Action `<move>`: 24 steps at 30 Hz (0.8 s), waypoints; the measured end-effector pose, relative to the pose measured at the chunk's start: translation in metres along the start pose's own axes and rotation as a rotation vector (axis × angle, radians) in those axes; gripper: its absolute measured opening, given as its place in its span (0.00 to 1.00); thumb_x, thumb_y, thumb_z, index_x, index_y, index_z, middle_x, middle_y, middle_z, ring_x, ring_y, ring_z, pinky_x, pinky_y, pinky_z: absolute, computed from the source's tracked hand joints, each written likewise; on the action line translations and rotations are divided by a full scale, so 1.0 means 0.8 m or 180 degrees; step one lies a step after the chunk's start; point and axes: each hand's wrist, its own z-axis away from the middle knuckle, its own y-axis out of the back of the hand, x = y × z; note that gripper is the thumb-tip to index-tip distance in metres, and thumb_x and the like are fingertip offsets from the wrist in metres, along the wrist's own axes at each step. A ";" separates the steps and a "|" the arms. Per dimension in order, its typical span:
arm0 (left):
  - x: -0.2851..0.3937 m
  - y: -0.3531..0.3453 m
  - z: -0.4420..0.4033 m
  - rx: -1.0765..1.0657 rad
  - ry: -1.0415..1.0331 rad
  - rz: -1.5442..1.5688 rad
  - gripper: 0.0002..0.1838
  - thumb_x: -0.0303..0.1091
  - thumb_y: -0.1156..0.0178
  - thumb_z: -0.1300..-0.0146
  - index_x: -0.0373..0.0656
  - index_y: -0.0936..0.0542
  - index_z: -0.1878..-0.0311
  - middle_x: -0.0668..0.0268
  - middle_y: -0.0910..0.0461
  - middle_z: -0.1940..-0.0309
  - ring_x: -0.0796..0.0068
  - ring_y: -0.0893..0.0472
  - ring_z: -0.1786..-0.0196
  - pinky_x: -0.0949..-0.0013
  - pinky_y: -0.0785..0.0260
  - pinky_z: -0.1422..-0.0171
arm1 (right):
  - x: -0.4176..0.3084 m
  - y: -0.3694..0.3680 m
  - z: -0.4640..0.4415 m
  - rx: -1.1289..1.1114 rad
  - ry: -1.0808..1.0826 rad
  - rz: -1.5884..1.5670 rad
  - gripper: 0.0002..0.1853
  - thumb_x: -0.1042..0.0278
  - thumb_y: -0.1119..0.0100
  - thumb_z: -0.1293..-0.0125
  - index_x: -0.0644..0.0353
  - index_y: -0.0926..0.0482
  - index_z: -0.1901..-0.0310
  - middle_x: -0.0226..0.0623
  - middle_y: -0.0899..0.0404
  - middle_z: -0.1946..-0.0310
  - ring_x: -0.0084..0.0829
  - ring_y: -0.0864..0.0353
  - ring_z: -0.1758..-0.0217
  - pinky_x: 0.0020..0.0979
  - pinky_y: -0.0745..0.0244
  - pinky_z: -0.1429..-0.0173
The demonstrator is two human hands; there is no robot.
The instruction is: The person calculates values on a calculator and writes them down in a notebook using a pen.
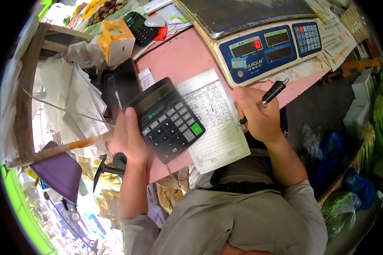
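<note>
My left hand [130, 136] grips a black calculator [168, 123] by its left side, the thumb lying on its front edge. A green key stands out among its grey and black ones. Under the calculator's right part lies a receipt pad [219, 144], its upper half filled with handwritten figures. Beside the pad's right edge, my right hand [257, 112] is closed around a black pen [274, 91]. The thumb points up toward the scale, and the pen's clip end sticks out to the upper right. The fingers behind the calculator are hidden.
A weighing scale [259, 51] with a red zero stands beyond the pad on the pink table [166, 59]. A second calculator [139, 29] and a yellow tissue box [115, 40] sit at the upper left. A wooden frame [27, 93] borders the left; green vegetables [381, 114] are at right.
</note>
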 end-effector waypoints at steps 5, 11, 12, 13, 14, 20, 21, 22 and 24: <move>-0.028 0.019 0.001 0.0051 -0.0147 -0.0323 0.28 0.46 0.55 0.09 0.28 0.16 0.37 0.57 0.10 0.51 0.75 0.13 0.54 0.72 0.21 0.46 | -0.004 -0.004 0.001 0.0024 -0.0007 0.0035 0.29 0.60 0.37 0.14 0.62 0.29 0.78 0.19 0.38 0.82 0.13 0.45 0.75 0.30 0.51 0.72; -0.007 0.009 0.009 0.0045 0.0052 -0.0286 0.30 0.49 0.56 0.09 0.28 0.16 0.38 0.55 0.10 0.52 0.73 0.12 0.55 0.71 0.20 0.46 | 0.002 0.005 -0.001 -0.0052 0.0065 0.0221 0.30 0.59 0.37 0.14 0.63 0.27 0.80 0.21 0.37 0.84 0.13 0.44 0.77 0.30 0.50 0.73; 0.001 0.003 0.011 0.0041 0.0016 -0.0250 0.29 0.49 0.54 0.09 0.28 0.16 0.39 0.57 0.10 0.53 0.75 0.12 0.57 0.73 0.21 0.48 | 0.001 0.003 -0.001 -0.0054 0.0082 0.0214 0.30 0.59 0.37 0.14 0.63 0.27 0.80 0.21 0.37 0.84 0.13 0.44 0.77 0.30 0.50 0.73; 0.004 0.003 0.010 0.0048 0.0006 -0.0252 0.29 0.49 0.54 0.09 0.28 0.16 0.39 0.57 0.10 0.53 0.75 0.12 0.57 0.73 0.21 0.48 | 0.000 0.001 0.000 0.0009 0.0100 0.0155 0.30 0.59 0.37 0.14 0.63 0.27 0.79 0.21 0.36 0.84 0.13 0.43 0.77 0.30 0.50 0.74; 0.005 0.005 0.010 -0.0105 0.0035 -0.0403 0.28 0.48 0.53 0.09 0.29 0.16 0.39 0.58 0.10 0.54 0.76 0.13 0.57 0.73 0.22 0.49 | -0.001 -0.002 0.000 0.0064 0.0112 0.0099 0.30 0.59 0.37 0.15 0.63 0.26 0.79 0.22 0.36 0.84 0.13 0.43 0.77 0.30 0.49 0.74; 0.027 -0.025 -0.004 -0.0415 0.0819 0.0124 0.23 0.46 0.47 0.10 0.33 0.14 0.49 0.70 0.13 0.59 0.86 0.21 0.58 0.76 0.27 0.51 | -0.004 -0.002 0.002 0.0043 -0.0136 0.0208 0.29 0.57 0.37 0.15 0.64 0.23 0.77 0.24 0.31 0.84 0.13 0.38 0.78 0.29 0.46 0.74; 0.027 -0.030 -0.008 -0.0469 0.0875 0.0284 0.22 0.45 0.47 0.10 0.34 0.15 0.50 0.71 0.14 0.61 0.86 0.21 0.60 0.76 0.27 0.53 | -0.006 -0.003 0.003 0.0013 -0.0150 0.0240 0.29 0.57 0.37 0.15 0.64 0.23 0.77 0.24 0.31 0.84 0.13 0.38 0.78 0.29 0.46 0.74; 0.030 -0.032 -0.009 -0.0506 0.0923 0.0309 0.22 0.45 0.47 0.10 0.34 0.15 0.48 0.70 0.14 0.60 0.86 0.20 0.59 0.76 0.26 0.53 | -0.008 -0.004 0.004 0.0068 -0.0208 0.0273 0.28 0.57 0.37 0.15 0.65 0.22 0.76 0.25 0.30 0.84 0.13 0.37 0.78 0.28 0.44 0.73; 0.024 -0.037 -0.007 -0.0538 0.0978 0.0373 0.21 0.44 0.47 0.10 0.33 0.15 0.47 0.69 0.13 0.59 0.86 0.19 0.58 0.76 0.26 0.52 | -0.011 -0.004 0.003 0.0112 -0.0272 0.0343 0.28 0.56 0.37 0.15 0.65 0.21 0.75 0.25 0.28 0.83 0.14 0.35 0.78 0.28 0.43 0.73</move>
